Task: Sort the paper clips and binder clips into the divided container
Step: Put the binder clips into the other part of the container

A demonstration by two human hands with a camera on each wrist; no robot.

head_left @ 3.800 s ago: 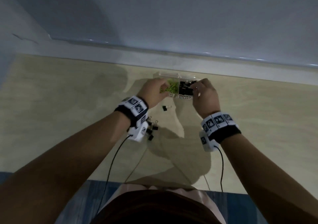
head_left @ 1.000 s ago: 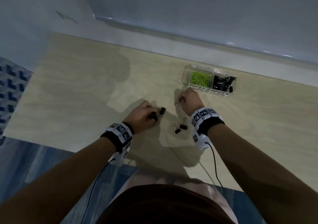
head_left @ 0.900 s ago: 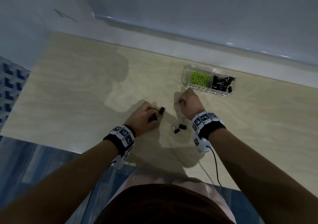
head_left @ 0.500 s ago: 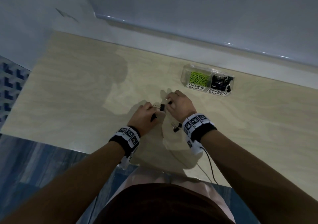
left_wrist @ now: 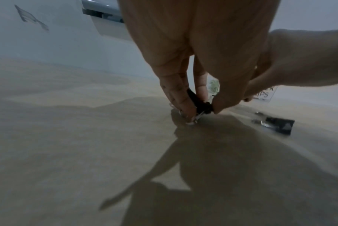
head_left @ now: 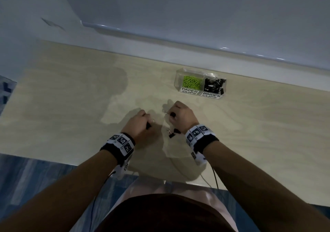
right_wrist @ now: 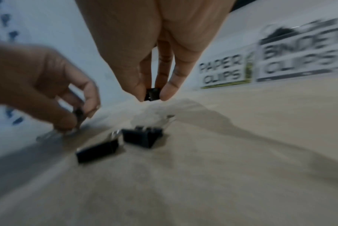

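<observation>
Your left hand point(head_left: 141, 123) pinches one black binder clip point(left_wrist: 198, 105) against the wooden table point(head_left: 71, 106), and your right hand point(head_left: 180, 115) pinches another point(right_wrist: 152, 94) just above it. Two loose binder clips point(right_wrist: 121, 142) lie between your wrists; the divided container point(head_left: 200, 85), green paper clips point(head_left: 192, 81) left and binder clips right, stands far right by the wall, nothing in between.

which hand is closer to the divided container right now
Right. The right hand, pinching a binder clip, sits just in front of the divided container, slightly to its left. The left hand, pinching another clip, is farther left and nearer the person.
</observation>
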